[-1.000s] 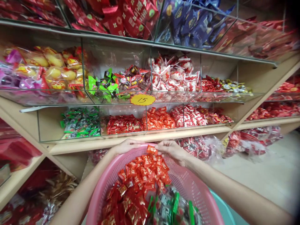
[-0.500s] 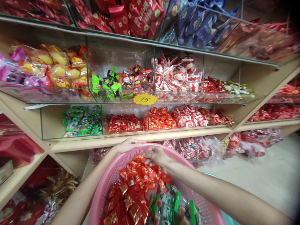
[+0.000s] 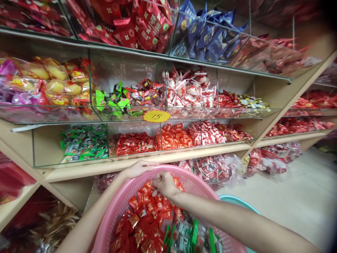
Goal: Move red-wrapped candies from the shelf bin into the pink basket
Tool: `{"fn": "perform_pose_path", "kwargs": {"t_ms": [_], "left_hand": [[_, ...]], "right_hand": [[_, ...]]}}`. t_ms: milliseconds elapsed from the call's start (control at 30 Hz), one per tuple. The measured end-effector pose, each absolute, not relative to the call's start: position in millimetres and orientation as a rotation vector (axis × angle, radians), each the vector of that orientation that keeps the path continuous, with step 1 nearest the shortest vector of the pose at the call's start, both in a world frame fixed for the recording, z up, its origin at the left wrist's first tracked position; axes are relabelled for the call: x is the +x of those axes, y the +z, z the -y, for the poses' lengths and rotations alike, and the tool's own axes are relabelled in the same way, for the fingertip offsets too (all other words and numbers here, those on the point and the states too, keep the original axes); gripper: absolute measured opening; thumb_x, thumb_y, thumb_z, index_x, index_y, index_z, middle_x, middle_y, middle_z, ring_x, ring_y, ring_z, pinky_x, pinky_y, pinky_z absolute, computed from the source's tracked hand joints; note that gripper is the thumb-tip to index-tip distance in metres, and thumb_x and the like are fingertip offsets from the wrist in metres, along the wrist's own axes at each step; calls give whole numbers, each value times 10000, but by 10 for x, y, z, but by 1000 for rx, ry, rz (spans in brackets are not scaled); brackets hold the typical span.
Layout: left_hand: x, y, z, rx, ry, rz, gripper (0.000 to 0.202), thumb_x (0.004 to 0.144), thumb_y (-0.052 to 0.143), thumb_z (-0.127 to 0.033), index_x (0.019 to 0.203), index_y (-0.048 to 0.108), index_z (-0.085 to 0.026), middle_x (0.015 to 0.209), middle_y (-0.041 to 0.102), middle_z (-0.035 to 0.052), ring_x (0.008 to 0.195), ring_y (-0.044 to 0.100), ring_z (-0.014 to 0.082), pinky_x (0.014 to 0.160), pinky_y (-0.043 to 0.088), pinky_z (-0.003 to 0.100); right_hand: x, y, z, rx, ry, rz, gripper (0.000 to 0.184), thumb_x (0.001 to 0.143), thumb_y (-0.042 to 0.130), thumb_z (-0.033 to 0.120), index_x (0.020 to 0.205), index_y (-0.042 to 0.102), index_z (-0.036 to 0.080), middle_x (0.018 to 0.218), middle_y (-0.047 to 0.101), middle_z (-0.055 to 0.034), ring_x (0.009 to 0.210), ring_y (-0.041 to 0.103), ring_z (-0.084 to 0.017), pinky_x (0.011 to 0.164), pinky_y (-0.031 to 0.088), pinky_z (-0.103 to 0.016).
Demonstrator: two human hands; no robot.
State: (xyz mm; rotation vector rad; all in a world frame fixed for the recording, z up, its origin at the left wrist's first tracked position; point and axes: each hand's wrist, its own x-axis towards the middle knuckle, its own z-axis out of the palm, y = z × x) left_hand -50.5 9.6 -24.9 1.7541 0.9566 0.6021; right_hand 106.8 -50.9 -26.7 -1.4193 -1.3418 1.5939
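Note:
A pink perforated plastic basket (image 3: 101, 225) sits low in the head view, filled with wrapped candies. Orange-red candies (image 3: 146, 191) lie toward its far side, darker red ones (image 3: 142, 228) at the near left, and clear packets with green ends (image 3: 184, 235) at the near right. My left hand (image 3: 138, 169) grips the basket's far rim, its thumb side hidden. Inside the basket, my right hand (image 3: 163, 184) is closed over the orange-red candies with curled fingers. Whether a candy is between those fingers is hidden.
Ahead stands a wooden shelf (image 3: 84, 171) with glass-fronted bins of wrapped sweets. A yellow price tag (image 3: 157, 116) reads 15. Plastic bags of candy (image 3: 210, 168) lie under the shelf. A teal basin (image 3: 237, 199) is behind my right forearm, beside the tiled floor (image 3: 289, 196).
My right hand has shifted left and slightly nearer over the orange-red candies. My left hand stays on the rim. The view has turned a little, so the shelves sit further left and lower.

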Motion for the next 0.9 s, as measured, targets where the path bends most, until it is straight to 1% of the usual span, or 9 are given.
{"fn": "perform_pose_path", "kwargs": {"t_ms": [167, 333, 433, 500, 533, 600, 667, 767, 900], "left_hand": [[-502, -237, -87, 1746, 591, -944, 415, 761, 542, -375, 1118, 587, -169, 1220, 530, 71, 1098, 520, 215, 982, 356, 353], [-485, -221, -81, 1801, 606, -902, 416, 779, 523, -375, 1149, 562, -190, 1223, 529, 51, 1141, 486, 204, 1009, 325, 334], [-477, -202, -77, 1828, 600, -866, 423, 788, 512, -373, 1173, 540, -200, 1239, 516, 42, 1139, 487, 201, 1029, 294, 333], [-477, -197, -77, 1813, 590, -899, 430, 777, 525, -381, 1167, 545, -200, 1246, 509, 46, 1141, 485, 206, 1030, 291, 338], [-479, -198, -78, 1803, 589, -925, 432, 770, 533, -386, 1158, 553, -198, 1245, 509, 48, 1143, 482, 208, 1028, 294, 338], [-484, -208, -83, 1779, 582, -969, 428, 761, 543, -392, 1141, 566, -197, 1235, 518, 51, 1142, 484, 208, 1019, 310, 333], [-491, -223, -86, 1754, 577, -979, 429, 759, 548, -390, 1144, 561, -200, 1232, 520, 49, 1134, 492, 204, 1010, 325, 327], [-502, -244, -83, 1743, 590, -976, 435, 755, 555, -388, 1144, 561, -193, 1224, 525, 56, 1123, 502, 200, 1015, 321, 323], [-510, -264, -86, 1737, 600, -966, 426, 757, 554, -383, 1143, 563, -201, 1231, 518, 50, 1146, 482, 207, 1029, 302, 339]], "right_hand": [[1113, -333, 541, -1395, 1531, 1478, 194, 707, 533, 148, 572, 398, 185, 347, 459, 86, 283, 484, -84, 248, 215, -139], [1230, -116, 457, -1296, 1396, 1564, 211, 710, 566, 240, 578, 408, 197, 334, 440, 85, 253, 423, -83, 255, 236, -162], [1368, 139, 203, -1243, 1170, 1626, 232, 719, 578, 327, 592, 439, 192, 361, 464, 73, 268, 415, -80, 294, 282, -175], [1490, 291, -67, -1278, 944, 1666, 264, 736, 557, 388, 593, 464, 186, 389, 496, 51, 296, 431, -84, 339, 322, -188], [1557, 354, -222, -1327, 845, 1694, 268, 750, 535, 416, 625, 492, 183, 416, 522, 38, 319, 458, -94, 367, 346, -197], [1694, 450, -550, -1463, 571, 1786, 273, 748, 536, 443, 716, 562, 174, 511, 595, -4, 438, 550, -125, 456, 397, -210], [1813, 517, -863, -1613, 281, 1890, 280, 765, 519, 438, 823, 615, 181, 703, 665, -53, 650, 618, -161, 574, 426, -222], [1904, 581, -1239, -1690, 160, 1912, 253, 814, 469, 339, 941, 637, 200, 932, 664, -89, 868, 605, -193, 697, 419, -244], [1823, 608, -1536, -1741, 97, 1940, 291, 843, 417, 282, 1003, 635, 173, 1011, 636, -140, 950, 575, -229, 755, 405, -280]]}}
